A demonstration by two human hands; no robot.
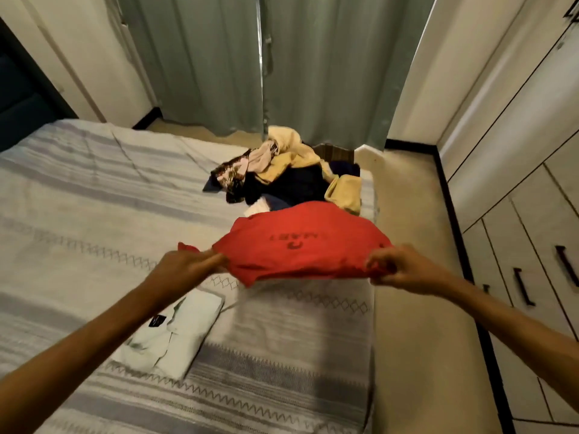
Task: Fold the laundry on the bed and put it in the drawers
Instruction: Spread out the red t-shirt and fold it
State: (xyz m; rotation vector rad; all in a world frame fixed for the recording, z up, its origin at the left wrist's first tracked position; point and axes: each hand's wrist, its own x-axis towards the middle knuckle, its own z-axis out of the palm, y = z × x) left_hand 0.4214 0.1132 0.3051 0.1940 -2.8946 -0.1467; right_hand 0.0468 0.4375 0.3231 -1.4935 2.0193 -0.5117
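Red shirt (pixel 300 245) being held stretched above the bed (pixel 78 195).
It is being gripped at each end by the left hand (pixel 185 266) and the right hand (pixel 404 267), near the unfolded laundry pile (pixel 291 173).

A home bedroom: a bed (pixel 94 198) under a striped cover, long grey-green curtains (pixel 266 57) beyond it, built-in wardrobe drawers (pixel 532 245) to the bed's right
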